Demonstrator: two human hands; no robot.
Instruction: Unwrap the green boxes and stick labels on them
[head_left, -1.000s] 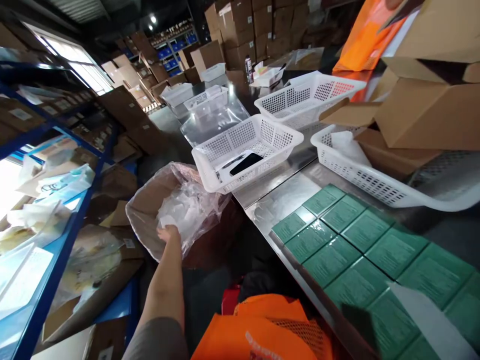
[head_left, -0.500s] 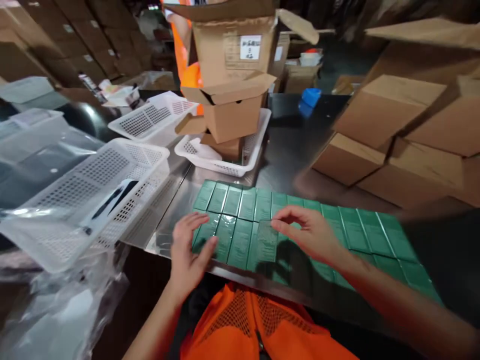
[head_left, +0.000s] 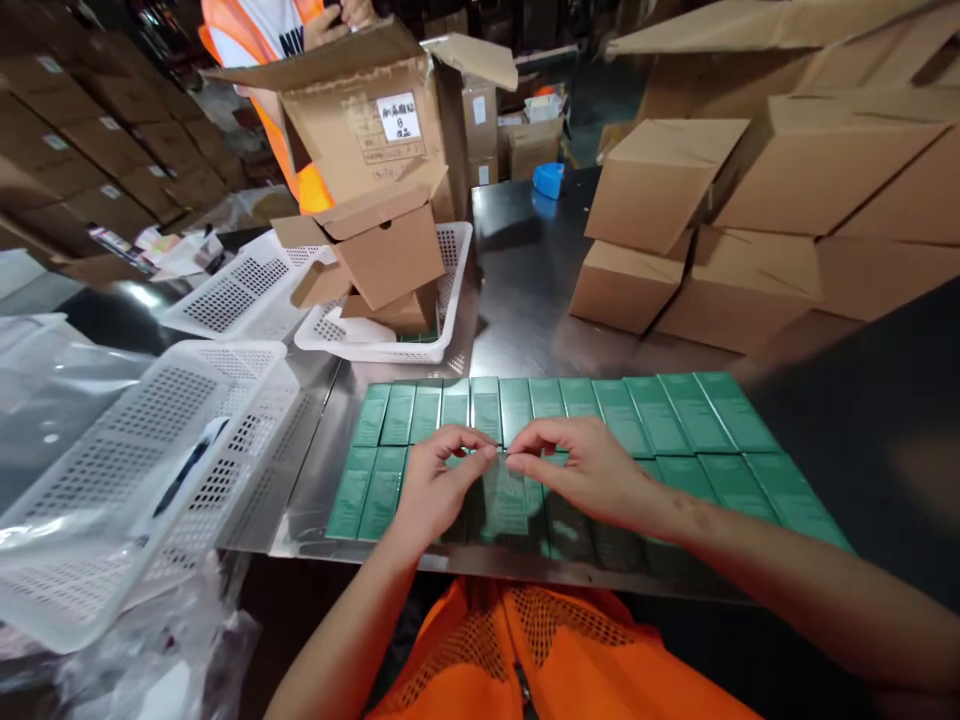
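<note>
Two rows of flat green boxes point(head_left: 615, 410) lie side by side along the front of the metal table point(head_left: 525, 300). Over the front row, a small clear film sheet point(head_left: 504, 500) hangs between my hands, with green showing through it. My left hand point(head_left: 439, 485) pinches its upper left corner between thumb and fingertips. At the upper right corner, my right hand point(head_left: 581, 465) pinches it in the same way. The two sets of fingertips are close together, nearly touching. My hands and their shadows cover part of the front row.
A white basket point(head_left: 456, 290) holding opened brown cartons point(head_left: 390, 255) stands behind the boxes. More white baskets point(head_left: 262, 390) are at the left, one with clear plastic over it. Brown cartons point(head_left: 660, 180) are stacked at the right. A blue tape dispenser point(head_left: 548, 180) sits farther back. Another person point(head_left: 262, 40) stands behind.
My left hand, open before, has moved right and closed on the film beside my right hand. The view has turned somewhat to the right.
</note>
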